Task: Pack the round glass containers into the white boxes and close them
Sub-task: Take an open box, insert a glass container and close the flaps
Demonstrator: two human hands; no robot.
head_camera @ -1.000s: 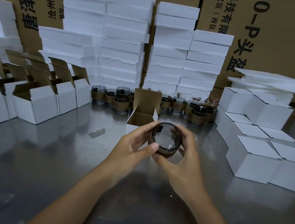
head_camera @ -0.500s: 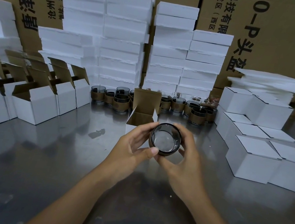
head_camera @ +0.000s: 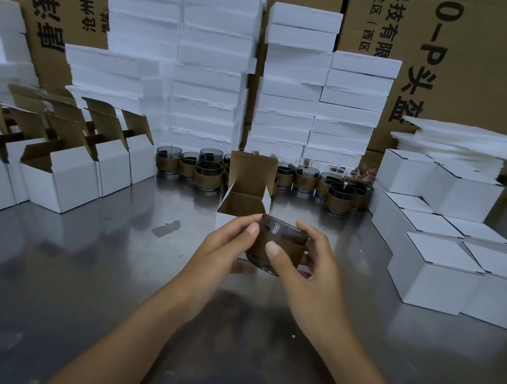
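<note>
left hand (head_camera: 222,249), right hand (head_camera: 311,271) gripping glass container (head_camera: 284,242), by box (head_camera: 243,204) edge

The table (head_camera: 61,276) is glossy, mirror-like sheet metal. The held glass container (head_camera: 290,244) is smooth smoky glass banded in matt brown paper; the open box (head_camera: 250,174) is matt white card outside, raw brown inside. The foam slabs (head_camera: 213,49) look white, grainy, rough-edged.
</note>
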